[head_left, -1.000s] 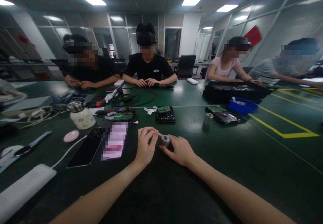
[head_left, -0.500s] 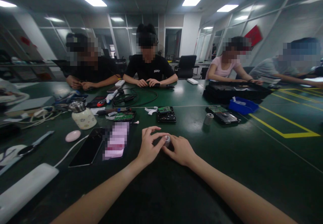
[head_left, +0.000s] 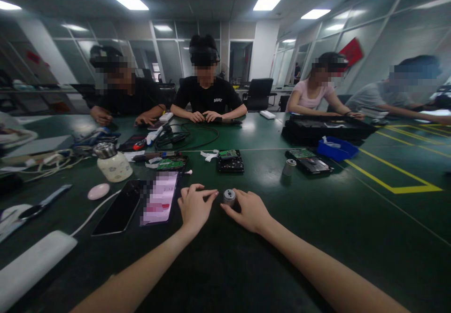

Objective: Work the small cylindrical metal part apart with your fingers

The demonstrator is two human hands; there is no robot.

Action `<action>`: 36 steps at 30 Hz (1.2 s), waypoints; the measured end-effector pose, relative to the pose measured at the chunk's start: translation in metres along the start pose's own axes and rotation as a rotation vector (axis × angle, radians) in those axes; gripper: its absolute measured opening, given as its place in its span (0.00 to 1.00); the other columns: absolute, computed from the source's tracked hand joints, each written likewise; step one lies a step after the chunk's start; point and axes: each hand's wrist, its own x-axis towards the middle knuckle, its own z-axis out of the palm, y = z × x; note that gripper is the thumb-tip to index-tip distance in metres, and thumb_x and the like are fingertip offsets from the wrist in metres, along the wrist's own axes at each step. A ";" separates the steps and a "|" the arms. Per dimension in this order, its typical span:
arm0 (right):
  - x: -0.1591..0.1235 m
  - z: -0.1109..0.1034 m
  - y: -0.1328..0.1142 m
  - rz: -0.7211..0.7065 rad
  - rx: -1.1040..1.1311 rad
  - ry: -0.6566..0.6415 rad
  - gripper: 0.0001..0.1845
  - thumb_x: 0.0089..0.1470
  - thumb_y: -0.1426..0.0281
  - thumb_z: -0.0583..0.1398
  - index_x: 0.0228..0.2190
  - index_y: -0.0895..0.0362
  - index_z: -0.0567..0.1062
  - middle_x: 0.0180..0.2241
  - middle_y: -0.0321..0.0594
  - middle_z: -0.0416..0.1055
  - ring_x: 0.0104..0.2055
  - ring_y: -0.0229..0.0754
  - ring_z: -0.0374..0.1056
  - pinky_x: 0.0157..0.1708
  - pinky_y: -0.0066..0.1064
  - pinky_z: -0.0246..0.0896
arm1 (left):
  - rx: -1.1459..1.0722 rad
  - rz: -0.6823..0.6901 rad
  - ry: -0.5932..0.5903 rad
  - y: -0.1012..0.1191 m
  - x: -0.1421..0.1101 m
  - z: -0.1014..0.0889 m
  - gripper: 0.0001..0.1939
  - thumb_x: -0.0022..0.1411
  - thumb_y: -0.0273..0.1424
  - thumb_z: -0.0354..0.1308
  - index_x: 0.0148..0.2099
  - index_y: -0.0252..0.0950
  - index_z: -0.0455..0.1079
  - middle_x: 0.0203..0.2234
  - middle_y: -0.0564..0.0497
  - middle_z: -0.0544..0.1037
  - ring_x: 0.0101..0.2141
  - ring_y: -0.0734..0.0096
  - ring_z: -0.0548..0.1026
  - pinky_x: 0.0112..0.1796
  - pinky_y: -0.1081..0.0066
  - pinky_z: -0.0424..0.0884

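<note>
A small silver cylindrical part stands on the green table in front of me. My right hand curls around its right side, thumb and fingers closed on it. Just left of the part, my left hand rests flat on the table with its fingers stretched toward the cylinder, holding nothing. A phone with a lit screen lies close to my left hand, and a dark phone lies beside that one.
A hard drive with a green board lies ahead, another drive and a silver cylinder to the right near a blue tray. A white jar, cables and a white power block are left. Several people sit across the table.
My left hand has let go of the silver part and moved left, settling flat on the table. My right hand still holds the part.
</note>
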 end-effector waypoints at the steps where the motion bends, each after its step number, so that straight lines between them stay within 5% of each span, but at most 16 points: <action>1: 0.000 0.000 0.000 0.001 0.000 -0.001 0.22 0.61 0.53 0.52 0.42 0.59 0.71 0.39 0.45 0.75 0.38 0.48 0.71 0.39 0.35 0.58 | -0.007 0.009 0.004 0.000 0.001 0.000 0.04 0.55 0.37 0.65 0.33 0.49 0.81 0.38 0.47 0.77 0.42 0.47 0.66 0.41 0.49 0.64; 9: 0.001 -0.002 0.000 -0.007 0.009 -0.005 0.19 0.61 0.56 0.54 0.39 0.59 0.70 0.36 0.43 0.75 0.35 0.47 0.71 0.35 0.33 0.57 | -0.173 0.269 0.033 0.009 0.000 -0.005 0.11 0.60 0.28 0.62 0.42 0.50 0.79 0.41 0.52 0.73 0.44 0.62 0.66 0.47 0.64 0.66; 36: 0.000 0.003 0.002 -0.012 0.028 0.012 0.18 0.60 0.58 0.55 0.43 0.59 0.70 0.38 0.44 0.75 0.36 0.46 0.71 0.36 0.33 0.57 | -0.159 0.549 0.020 0.020 -0.003 -0.006 0.10 0.65 0.27 0.55 0.44 0.44 0.76 0.43 0.48 0.71 0.47 0.58 0.64 0.48 0.58 0.63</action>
